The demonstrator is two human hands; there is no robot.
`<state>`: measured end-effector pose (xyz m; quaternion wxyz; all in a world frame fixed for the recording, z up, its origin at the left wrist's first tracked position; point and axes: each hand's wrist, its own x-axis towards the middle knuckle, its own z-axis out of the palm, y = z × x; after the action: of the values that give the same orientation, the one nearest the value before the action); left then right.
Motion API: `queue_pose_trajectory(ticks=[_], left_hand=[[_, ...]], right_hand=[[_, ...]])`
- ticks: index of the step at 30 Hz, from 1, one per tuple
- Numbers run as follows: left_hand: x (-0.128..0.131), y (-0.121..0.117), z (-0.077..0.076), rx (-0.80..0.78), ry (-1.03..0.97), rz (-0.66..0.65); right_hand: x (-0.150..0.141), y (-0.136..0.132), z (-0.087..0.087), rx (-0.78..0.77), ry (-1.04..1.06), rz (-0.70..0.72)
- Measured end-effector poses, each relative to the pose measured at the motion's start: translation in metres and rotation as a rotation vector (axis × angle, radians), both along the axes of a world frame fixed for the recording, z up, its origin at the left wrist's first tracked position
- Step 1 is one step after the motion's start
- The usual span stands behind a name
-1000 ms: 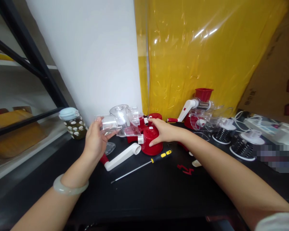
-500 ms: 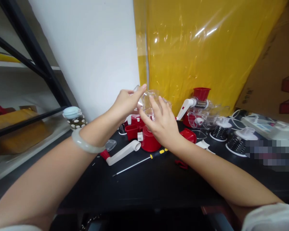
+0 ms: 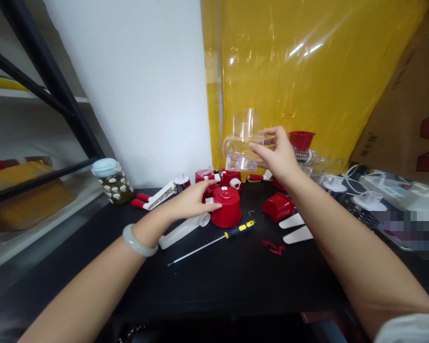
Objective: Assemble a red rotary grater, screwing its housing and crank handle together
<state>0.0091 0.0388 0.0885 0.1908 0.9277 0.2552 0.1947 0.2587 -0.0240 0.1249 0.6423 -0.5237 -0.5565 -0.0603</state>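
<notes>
My right hand holds a clear plastic grater housing up in front of the yellow sheet, fingers and thumb pinching its right side. Its wide tube points upward. My left hand is at the left side of a round red grater base, thumb and fingers spread. A white knob on the base sits between them; whether they touch is unclear. A white crank handle lies partly under that hand. In front of the base lies a screwdriver with a black and yellow grip.
A red hopper, white strips and a small red clip lie to the right. Drum graters and a power strip are farther right. A jar with a blue lid stands left, beside the shelf rack.
Both hands were together at the clear housing. My left hand has let go and come down to the red base; my right hand has moved the housing rightward.
</notes>
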Motion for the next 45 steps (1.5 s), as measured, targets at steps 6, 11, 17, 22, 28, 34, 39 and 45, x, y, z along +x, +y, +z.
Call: queue_pose_trajectory(ticks=[6, 11, 17, 22, 28, 34, 39, 45], left_hand=[[0.008, 0.0, -0.033, 0.003, -0.012, 0.033], [0.014, -0.003, -0.05, 0.089, -0.078, 0.065], [0.021, -0.015, -0.06, 0.136, -0.105, 0.173], [0.022, -0.017, -0.063, -0.009, -0.176, 0.157], [0.021, -0.013, -0.065, -0.1, -0.191, 0.131], [0.02, -0.013, -0.066, -0.079, -0.153, 0.165], [0.021, -0.013, -0.066, -0.076, -0.149, 0.161], [0.022, -0.012, -0.066, -0.086, -0.143, 0.164]], right_hand=[[0.003, 0.01, -0.014, -0.124, 0.003, 0.268], [0.012, 0.005, -0.015, -0.133, -0.136, 0.498], [0.019, 0.008, -0.02, -0.229, -0.082, 0.527], [0.031, 0.008, -0.036, -0.234, -0.038, 0.498], [0.026, -0.008, -0.057, -0.193, 0.011, 0.53], [0.015, -0.013, -0.066, -0.119, 0.035, 0.54], [0.006, -0.015, -0.068, -0.13, 0.046, 0.555], [-0.005, -0.019, -0.068, -0.155, -0.006, 0.49]])
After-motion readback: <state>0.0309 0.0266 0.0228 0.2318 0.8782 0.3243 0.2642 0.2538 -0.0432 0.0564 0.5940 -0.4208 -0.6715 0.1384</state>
